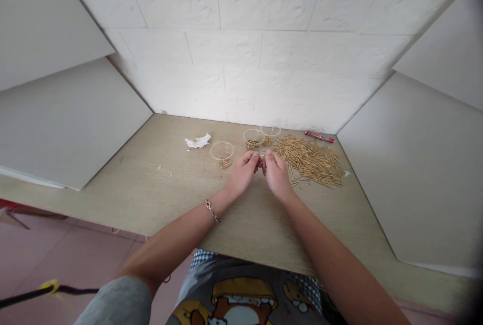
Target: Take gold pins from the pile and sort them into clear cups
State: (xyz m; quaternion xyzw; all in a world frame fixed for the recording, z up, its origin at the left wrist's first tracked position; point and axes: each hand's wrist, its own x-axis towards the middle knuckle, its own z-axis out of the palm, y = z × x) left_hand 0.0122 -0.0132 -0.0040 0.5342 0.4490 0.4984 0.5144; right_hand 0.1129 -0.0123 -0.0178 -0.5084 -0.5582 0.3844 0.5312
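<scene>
My left hand (244, 173) and my right hand (277, 174) meet above the table, thumbs and fingers pinched close together. Between the fingertips shows a small thin metal piece (263, 155), too small to make out well. Just right of my right hand spreads a heap of thin brass-coloured pins (309, 160). Beyond the fingers stands a clear round tub (252, 142) with small brass-coloured parts inside. Left of my left hand is another clear tub (222, 152) with a few such parts. A third clear tub (270, 131) sits farther back, beside the heap.
A crumpled white tissue (198, 141) lies at the left on the wooden table (181, 184). A red marker-like tube (319, 137) rests at the back right. The white brick-patterned wall (241, 48) closes off the back, with grey panels (75, 124) on both sides.
</scene>
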